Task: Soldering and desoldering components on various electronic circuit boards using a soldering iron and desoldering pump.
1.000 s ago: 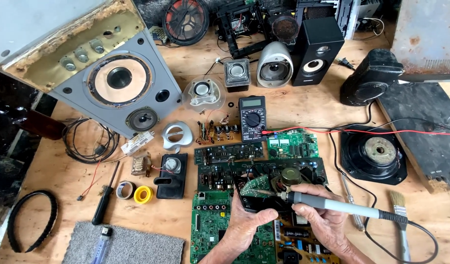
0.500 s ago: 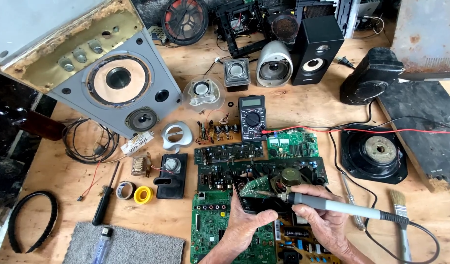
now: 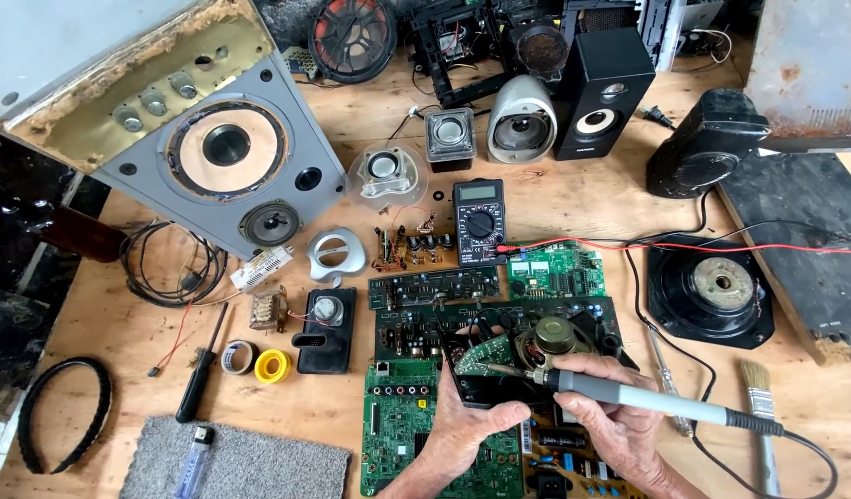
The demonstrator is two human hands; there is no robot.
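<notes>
Head view over a wooden counter (image 3: pixel 555 208) crowded with audio parts. The right hand (image 3: pixel 620 430) was closed around the grey handle of a soldering iron (image 3: pixel 629 395), its tip laid on a small curved green board (image 3: pixel 486 356) seated in a black housing (image 3: pixel 481 379). The left hand (image 3: pixel 467 420) was clamped on the near edge of that housing, thumb pointing towards the iron; the two hands lay close together but apart, each gripping its own object. Compared with the views taken a second and half a second earlier, almost nothing had changed: the iron held the same slant, its tip stayed on the same spot of the board, and neither hand had shifted its grip. That stillness suggested a joint being heated rather than a move between points. A round speaker driver (image 3: pixel 555 337) sat just beside the tip, to its right, and long dark circuit boards (image 3: pixel 435 286) lay behind. A large green board (image 3: pixel 398 434) lay under the left wrist. Farther off rested a multimeter (image 3: pixel 479 222) with a red lead (image 3: pixel 629 245), a yellow roll of tape (image 3: pixel 272 367), a screwdriver (image 3: pixel 199 383) and a paintbrush (image 3: pixel 761 416).
</notes>
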